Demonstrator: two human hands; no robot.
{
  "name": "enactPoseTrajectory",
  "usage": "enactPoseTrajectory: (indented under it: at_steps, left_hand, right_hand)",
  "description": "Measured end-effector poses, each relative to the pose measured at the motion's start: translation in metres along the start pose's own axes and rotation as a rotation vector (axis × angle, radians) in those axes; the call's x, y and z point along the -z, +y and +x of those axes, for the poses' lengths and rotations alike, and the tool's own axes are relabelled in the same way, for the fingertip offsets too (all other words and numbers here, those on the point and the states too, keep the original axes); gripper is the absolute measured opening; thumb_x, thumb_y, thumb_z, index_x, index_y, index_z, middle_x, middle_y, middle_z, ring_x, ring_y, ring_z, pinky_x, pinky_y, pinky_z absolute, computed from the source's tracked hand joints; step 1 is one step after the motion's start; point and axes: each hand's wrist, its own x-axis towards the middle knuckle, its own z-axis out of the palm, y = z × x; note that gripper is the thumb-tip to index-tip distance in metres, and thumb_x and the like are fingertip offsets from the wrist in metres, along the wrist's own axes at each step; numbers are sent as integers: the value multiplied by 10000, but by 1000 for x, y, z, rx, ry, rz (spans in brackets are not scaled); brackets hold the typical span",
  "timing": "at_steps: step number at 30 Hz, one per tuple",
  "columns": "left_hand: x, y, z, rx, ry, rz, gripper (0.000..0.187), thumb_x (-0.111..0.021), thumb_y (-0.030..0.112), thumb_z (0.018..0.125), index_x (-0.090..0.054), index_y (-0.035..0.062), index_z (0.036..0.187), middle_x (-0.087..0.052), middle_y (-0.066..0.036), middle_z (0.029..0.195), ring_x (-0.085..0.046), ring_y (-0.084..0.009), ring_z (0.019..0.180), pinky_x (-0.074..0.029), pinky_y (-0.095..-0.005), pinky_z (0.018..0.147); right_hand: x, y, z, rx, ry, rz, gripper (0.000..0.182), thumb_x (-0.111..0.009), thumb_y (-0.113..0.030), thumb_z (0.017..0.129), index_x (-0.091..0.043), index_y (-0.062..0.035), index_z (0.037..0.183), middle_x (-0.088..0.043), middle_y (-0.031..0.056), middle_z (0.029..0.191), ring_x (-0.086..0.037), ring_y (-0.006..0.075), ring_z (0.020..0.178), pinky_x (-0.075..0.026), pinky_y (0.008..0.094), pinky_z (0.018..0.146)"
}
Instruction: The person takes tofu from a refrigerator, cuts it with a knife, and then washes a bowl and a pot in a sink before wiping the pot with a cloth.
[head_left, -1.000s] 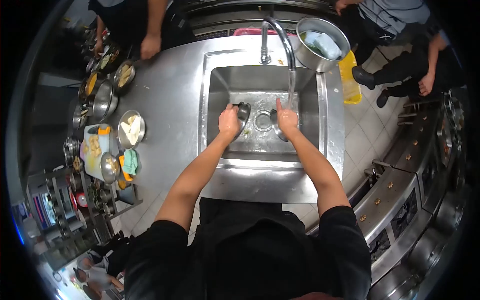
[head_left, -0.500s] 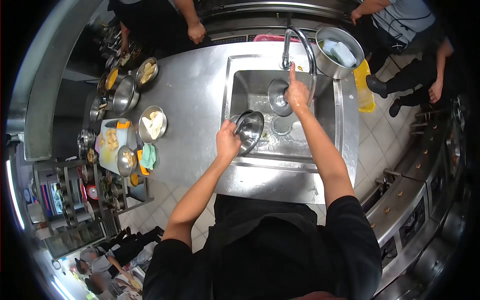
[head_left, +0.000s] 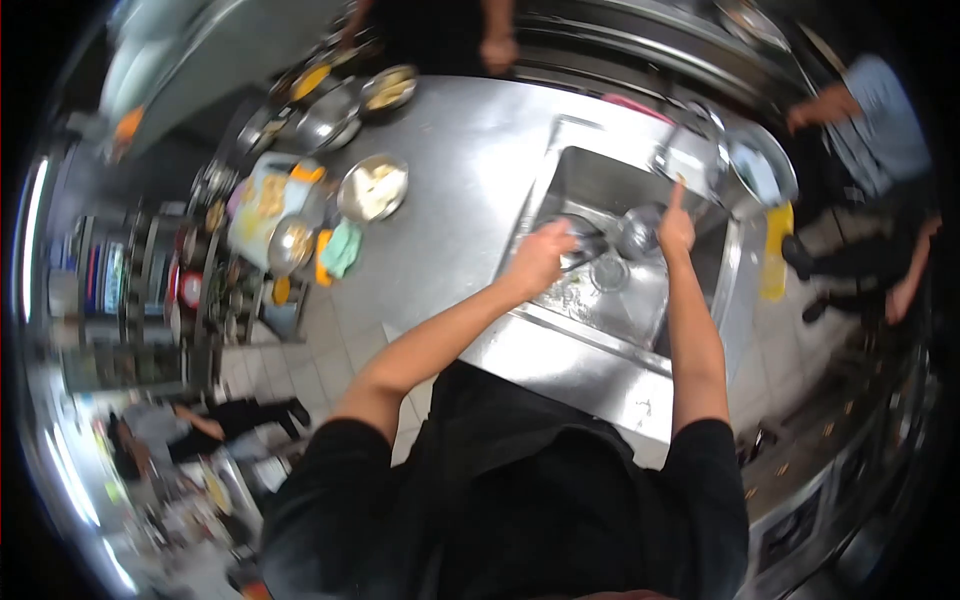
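Note:
My left hand (head_left: 542, 258), blurred, is closed around the rims of metal bowls (head_left: 582, 244), one nested in another, tilted over the left side of the steel sink (head_left: 592, 180). My right hand (head_left: 676, 232) is over the sink's right side, its index finger stretched toward the tap (head_left: 712, 125). Its other fingers curl at the edge of another round metal bowl (head_left: 639, 232), which looks tilted and held; its grip is partly hidden. The drain (head_left: 608, 273) lies below, with small scraps around it.
A metal pot (head_left: 762, 170) with pale cloths stands right of the tap, above a yellow container (head_left: 776, 250). On the left are a food bowl (head_left: 373, 188), a cutting board (head_left: 262, 205) and a green cloth (head_left: 342, 248). Other people stand behind the counter and at right.
The whole view has turned and shifted, and the sink now appears farther right. Both hands still keep their bowls over the sink. My right index finger remains extended toward the tap.

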Motion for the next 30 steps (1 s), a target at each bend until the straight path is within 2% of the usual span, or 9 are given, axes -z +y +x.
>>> enactPoseTrajectory:
  at_steps: [2, 4, 8, 14, 17, 20, 25, 27, 30]
  left_hand:
    - [-3, -1, 4, -157, -16, -44, 227, -525, -85, 595, -588, 75, 744, -496, -87, 796, -543, -271, 787, -452, -373, 615]
    - [-1, -4, 9, -392, -49, 3, 74, -551, 10, 609, -580, 59, 657, -511, -75, 804, -533, -251, 762, -435, -363, 616]
    - [0, -9, 9, -821, -25, 124, 62, -550, 181, 632, -561, 152, 578, -471, -2, 755, -518, -159, 761, -357, -325, 704]
    - [28, -3, -6, -966, 306, 95, 185, -556, 183, 650, -463, 138, 496, -440, -2, 691, -511, -173, 702, -373, -423, 764]
    - [91, -17, -49, -863, 367, -18, 169, -575, 104, 574, -411, 117, 530, -411, -24, 679, -466, -207, 654, -393, -375, 702]
    - [156, -62, -128, -569, 557, -246, 194, -553, 13, 524, -368, 69, 537, -408, -68, 684, -470, -244, 676, -420, -340, 673]
    - [266, -195, -357, 442, 925, -437, 70, -607, -42, 634, -576, -23, 694, -551, -67, 758, -552, -170, 713, -433, -304, 589]
    - [289, -244, -461, 912, 976, -649, 63, -660, 9, 680, -615, -4, 722, -538, -16, 581, -477, -76, 575, -397, -267, 495]
    - [313, -270, -589, 1193, 854, -153, 50, -630, -15, 659, -614, -14, 706, -549, -31, 579, -534, -105, 566, -412, -251, 481]
  right_hand:
    - [-22, 5, -23, 223, 166, -121, 479, -407, -84, 857, -296, -11, 1318, -626, 216, 801, -622, 356, 724, -492, 456, 654]
    - [-58, 27, -58, 557, 210, -153, 275, -383, -162, 877, -601, 2, 910, -620, 187, 730, -606, 354, 668, -468, 465, 607]
    - [-12, 15, -133, 563, -97, -359, 264, -425, -82, 833, -573, -114, 1050, -597, 119, 1068, -618, 314, 836, -490, 406, 677]
    - [61, 20, -164, 670, 651, -74, 608, -436, 74, 698, -508, -228, 1222, -462, 48, 1311, -602, 303, 910, -507, 354, 634]
    - [71, 33, -189, 602, 524, -381, 592, -453, 46, 674, -517, -181, 1217, -492, 64, 1279, -578, 298, 982, -498, 360, 670]
    - [61, 60, -213, 331, 517, -424, 531, -441, 22, 669, -558, -106, 1172, -570, 126, 1163, -571, 299, 991, -441, 350, 851]
    - [113, -138, -319, 227, 699, 262, 509, -459, 4, 713, -492, -37, 1220, -576, 142, 1129, -569, 267, 968, -443, 355, 847]
    - [110, -226, -336, 205, 496, 455, 525, -463, -1, 727, -460, -36, 1250, -573, 140, 1124, -563, 262, 965, -444, 358, 846]
    - [58, -380, -356, 71, -62, 771, 552, -469, -8, 748, -413, -35, 1296, -567, 138, 1116, -555, 255, 961, -445, 363, 845]
